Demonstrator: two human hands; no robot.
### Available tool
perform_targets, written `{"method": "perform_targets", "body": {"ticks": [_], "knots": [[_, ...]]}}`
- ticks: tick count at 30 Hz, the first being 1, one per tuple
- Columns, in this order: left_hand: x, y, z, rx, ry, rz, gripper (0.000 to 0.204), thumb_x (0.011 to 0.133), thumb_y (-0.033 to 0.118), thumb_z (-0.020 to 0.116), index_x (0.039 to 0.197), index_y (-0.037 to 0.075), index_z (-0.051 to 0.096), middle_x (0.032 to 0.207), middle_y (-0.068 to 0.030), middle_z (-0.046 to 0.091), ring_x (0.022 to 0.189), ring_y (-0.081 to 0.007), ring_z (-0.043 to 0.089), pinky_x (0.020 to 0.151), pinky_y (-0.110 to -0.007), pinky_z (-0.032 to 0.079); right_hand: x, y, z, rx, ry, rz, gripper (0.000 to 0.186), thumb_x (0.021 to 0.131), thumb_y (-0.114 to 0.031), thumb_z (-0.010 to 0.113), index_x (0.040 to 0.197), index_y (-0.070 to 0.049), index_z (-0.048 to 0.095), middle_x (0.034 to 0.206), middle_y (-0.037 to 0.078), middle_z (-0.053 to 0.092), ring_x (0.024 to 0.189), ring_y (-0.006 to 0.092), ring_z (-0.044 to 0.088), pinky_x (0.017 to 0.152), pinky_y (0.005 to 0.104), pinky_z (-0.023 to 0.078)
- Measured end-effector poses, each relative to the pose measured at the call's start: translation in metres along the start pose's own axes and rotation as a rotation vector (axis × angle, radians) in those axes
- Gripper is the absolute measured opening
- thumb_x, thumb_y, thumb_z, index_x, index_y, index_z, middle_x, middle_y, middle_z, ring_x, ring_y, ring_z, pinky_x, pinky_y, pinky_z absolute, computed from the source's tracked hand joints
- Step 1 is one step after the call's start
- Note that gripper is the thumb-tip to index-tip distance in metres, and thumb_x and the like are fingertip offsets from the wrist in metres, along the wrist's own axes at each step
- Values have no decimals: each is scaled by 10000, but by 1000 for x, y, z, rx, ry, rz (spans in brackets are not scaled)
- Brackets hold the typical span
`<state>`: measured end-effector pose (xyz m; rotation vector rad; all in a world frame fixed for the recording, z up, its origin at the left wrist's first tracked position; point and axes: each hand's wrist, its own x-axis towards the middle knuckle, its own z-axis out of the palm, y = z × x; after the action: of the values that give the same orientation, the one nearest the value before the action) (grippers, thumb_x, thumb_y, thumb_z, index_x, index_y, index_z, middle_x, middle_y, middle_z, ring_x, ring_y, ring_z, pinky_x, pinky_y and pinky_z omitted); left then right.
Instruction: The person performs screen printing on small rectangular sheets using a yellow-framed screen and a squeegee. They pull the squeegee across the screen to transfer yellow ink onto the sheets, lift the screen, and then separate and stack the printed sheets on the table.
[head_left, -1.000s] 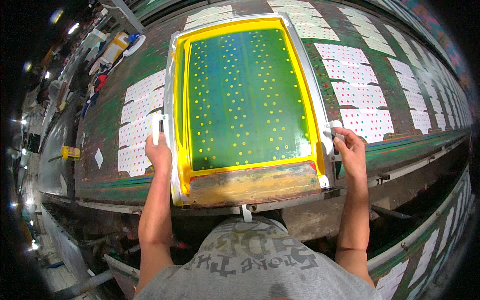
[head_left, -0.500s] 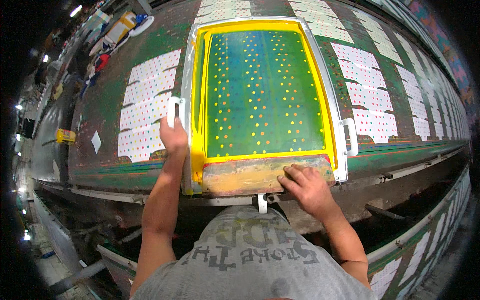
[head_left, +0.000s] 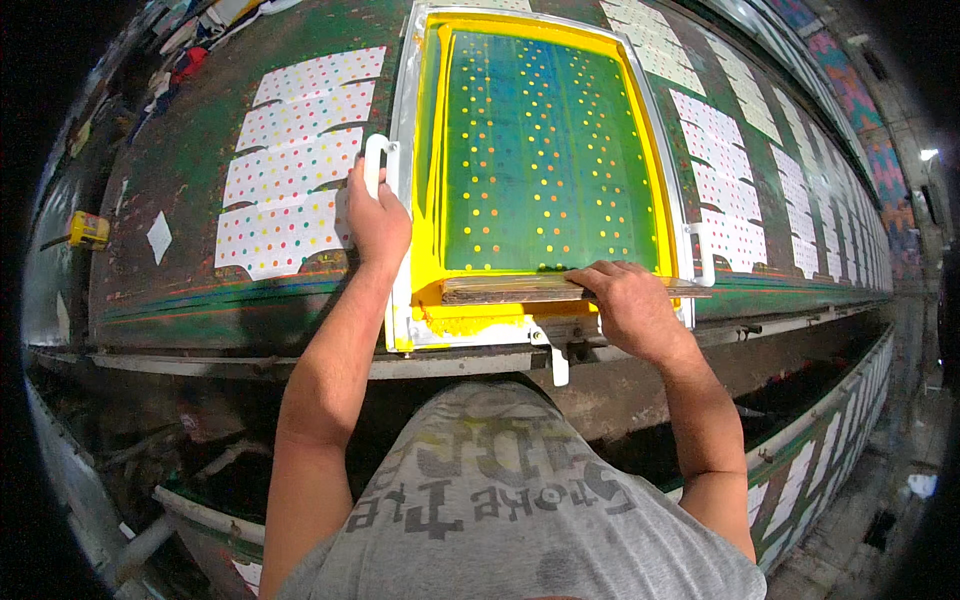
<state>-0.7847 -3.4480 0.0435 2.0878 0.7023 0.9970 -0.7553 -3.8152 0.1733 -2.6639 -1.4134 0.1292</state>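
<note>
A screen-printing frame (head_left: 400, 312) with metal sides lies on the long table in front of me. Its green mesh (head_left: 550, 160) carries rows of small yellow and orange dots, and thick yellow ink borders it. My left hand (head_left: 378, 225) is closed around the white handle (head_left: 374, 155) on the frame's left side. At the near end, my right hand (head_left: 638, 312) grips a wooden squeegee (head_left: 520, 291) from above. The squeegee stands on edge across the frame, its lower edge out of sight. Yellow ink (head_left: 470, 328) is smeared on the near side of it.
White dotted pieces lie left (head_left: 290, 190) and right (head_left: 722, 180) of the frame, with further rows beyond. Another white handle (head_left: 706, 255) sticks out on the right. A white lever (head_left: 556, 365) hangs from the near edge. A yellow object (head_left: 90, 230) rests far left.
The squeegee has tipped from lying with its broad face up to standing on edge, uncovering ink near me. My right hand has turned with it; my left stays on the handle. The view has shifted.
</note>
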Motion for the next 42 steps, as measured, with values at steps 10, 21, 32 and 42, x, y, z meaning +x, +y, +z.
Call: {"method": "perform_targets", "body": {"ticks": [10,21,32,42], "knots": [[-1,0,-1,-121,-75,-139,566,1041,-57,615,1598,-34,515,1387,-209,733,1279,-324,718,1129,-441,535,-28,-31,28,31,121,43,515,879,7,691,1376,-106,767,1307,119,778,1185,355,736,991,490,581],[2,-1,0,-29,-27,-113,487,1066,24,646,1538,-53,558,1405,-279,700,1325,-432,684,1132,-487,519,110,74,33,-81,275,-63,497,849,-44,721,1327,-161,783,1184,118,764,1107,351,737,977,488,577],[-1,12,0,117,5,-138,531,1033,9,582,1561,-49,565,1421,-262,703,1254,-389,747,1104,-488,560,354,225,8,-212,305,-83,497,887,-88,731,1371,-199,763,1198,167,787,1118,398,776,954,540,633],[0,13,0,166,6,-218,492,1056,62,630,1540,-26,600,1433,-251,694,1324,-391,699,1134,-493,534,475,287,-46,-178,197,-36,399,984,-248,723,1370,-154,761,1231,259,788,1195,454,747,1026,569,601]]}}
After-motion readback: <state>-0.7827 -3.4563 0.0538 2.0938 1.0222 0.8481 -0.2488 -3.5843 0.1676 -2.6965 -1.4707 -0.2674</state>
